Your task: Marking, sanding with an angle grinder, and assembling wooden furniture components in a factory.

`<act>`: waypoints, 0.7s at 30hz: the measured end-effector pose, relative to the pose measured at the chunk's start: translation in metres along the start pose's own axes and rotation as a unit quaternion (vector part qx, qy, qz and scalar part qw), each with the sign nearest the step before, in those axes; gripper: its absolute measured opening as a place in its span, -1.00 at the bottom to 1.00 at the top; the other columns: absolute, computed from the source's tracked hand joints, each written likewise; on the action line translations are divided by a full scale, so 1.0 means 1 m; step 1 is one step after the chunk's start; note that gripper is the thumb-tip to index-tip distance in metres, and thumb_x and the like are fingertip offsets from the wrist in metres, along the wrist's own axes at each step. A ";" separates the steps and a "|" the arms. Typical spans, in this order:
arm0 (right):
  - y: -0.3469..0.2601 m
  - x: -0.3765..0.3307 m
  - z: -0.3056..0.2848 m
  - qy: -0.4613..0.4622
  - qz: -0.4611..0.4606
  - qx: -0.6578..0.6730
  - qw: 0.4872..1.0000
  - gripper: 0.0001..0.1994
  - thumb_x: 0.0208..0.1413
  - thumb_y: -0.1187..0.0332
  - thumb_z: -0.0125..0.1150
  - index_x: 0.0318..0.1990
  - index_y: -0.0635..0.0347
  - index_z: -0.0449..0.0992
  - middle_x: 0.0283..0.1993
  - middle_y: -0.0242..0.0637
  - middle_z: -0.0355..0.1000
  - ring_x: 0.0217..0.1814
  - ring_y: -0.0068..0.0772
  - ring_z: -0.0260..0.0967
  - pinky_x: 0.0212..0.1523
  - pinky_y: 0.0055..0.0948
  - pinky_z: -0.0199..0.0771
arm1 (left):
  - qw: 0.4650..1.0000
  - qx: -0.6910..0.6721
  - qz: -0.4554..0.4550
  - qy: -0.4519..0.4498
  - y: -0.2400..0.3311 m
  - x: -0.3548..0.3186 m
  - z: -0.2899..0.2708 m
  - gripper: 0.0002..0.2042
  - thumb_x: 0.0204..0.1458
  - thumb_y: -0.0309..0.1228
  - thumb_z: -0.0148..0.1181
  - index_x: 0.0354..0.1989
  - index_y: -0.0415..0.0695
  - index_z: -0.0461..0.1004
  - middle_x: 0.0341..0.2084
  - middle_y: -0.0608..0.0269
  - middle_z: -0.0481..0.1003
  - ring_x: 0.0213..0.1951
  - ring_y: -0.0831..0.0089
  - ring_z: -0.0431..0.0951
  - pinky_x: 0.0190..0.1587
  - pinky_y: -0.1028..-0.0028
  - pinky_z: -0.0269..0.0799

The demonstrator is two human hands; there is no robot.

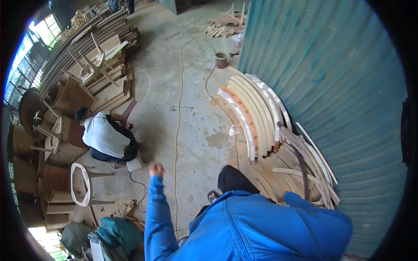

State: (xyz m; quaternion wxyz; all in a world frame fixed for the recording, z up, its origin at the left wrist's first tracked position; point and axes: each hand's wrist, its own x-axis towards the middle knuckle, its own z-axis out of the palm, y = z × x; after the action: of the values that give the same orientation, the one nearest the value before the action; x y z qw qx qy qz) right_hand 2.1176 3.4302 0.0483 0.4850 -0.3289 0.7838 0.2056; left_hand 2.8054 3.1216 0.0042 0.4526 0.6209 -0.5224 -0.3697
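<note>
My left hand [156,169] is raised in front of me at the end of a blue sleeve, over the concrete floor. Its fingers look curled in, and no object shows in them. Beyond it, to the left, a person in a white and black top [109,134] squats with their back partly toward me. My right arm bends down at my right side, its blue sleeve [298,201] ending beside curved wooden strips [305,163]; the right hand itself is hidden. Several pale curved wooden pieces [257,115] lie stacked side by side ahead of that arm.
A yellow cord [179,113] runs along the concrete floor. A green corrugated metal wall [322,65] closes off the right. Wooden chair frames [89,65] and stacked boards [98,35] line the left. A dark red bucket [221,61] stands ahead; a chair frame [74,185] sits nearer left.
</note>
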 end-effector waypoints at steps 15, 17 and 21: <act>-0.626 0.248 -0.509 0.222 -0.298 0.047 0.927 -0.29 -0.27 0.13 0.43 0.11 0.26 0.39 -0.05 0.05 0.51 -0.04 0.00 0.50 0.02 -0.23 0.48 | 0.812 0.241 -0.464 -0.258 -0.048 0.304 0.094 -0.83 0.07 -0.28 0.18 -0.27 -0.09 0.49 -0.53 0.22 0.52 -0.43 0.35 0.54 -0.35 0.34 0.51; -0.746 0.208 -0.588 0.252 -0.337 0.061 0.905 -0.23 -0.22 0.11 0.42 0.18 0.24 0.28 -0.01 0.06 0.49 -0.01 0.05 0.48 0.02 -0.20 0.46 | 0.792 0.240 -0.486 -0.282 -0.038 0.369 0.121 -0.84 0.08 -0.30 0.17 -0.27 -0.11 0.49 -0.54 0.22 0.51 -0.45 0.36 0.53 -0.37 0.36 0.51; -0.918 0.212 -0.715 0.249 -0.372 0.053 0.893 -0.29 -0.17 0.10 0.36 0.17 0.11 0.24 0.03 0.06 0.45 0.09 0.11 0.42 0.05 -0.11 0.43 | 0.787 0.245 -0.485 -0.293 -0.040 0.561 0.159 -0.85 0.09 -0.35 0.13 -0.26 -0.15 0.49 -0.55 0.22 0.50 -0.49 0.38 0.52 -0.43 0.38 0.50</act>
State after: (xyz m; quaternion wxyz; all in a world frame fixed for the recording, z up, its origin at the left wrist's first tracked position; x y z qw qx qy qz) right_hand 2.2609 2.2634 0.1736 0.3318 -0.6105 0.7090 -0.1207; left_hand 2.7717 2.5436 -0.0765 -0.1281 0.7448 -0.3329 -0.5640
